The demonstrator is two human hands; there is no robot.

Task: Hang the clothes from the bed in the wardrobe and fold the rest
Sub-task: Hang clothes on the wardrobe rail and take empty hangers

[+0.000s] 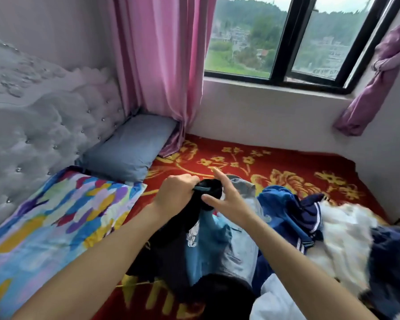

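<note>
Your left hand [178, 192] squeezes the black cloth garment [187, 219]; your right hand [226, 200] is spread open. It looks soft and floppy, so hold its top.

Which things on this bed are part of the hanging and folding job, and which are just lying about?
Job: left hand gripping the black garment; right hand open beside it; light blue garment; navy striped garment; white garment.
Lying about: grey pillow; multicoloured bedding; pink curtain; red bedspread.
</note>
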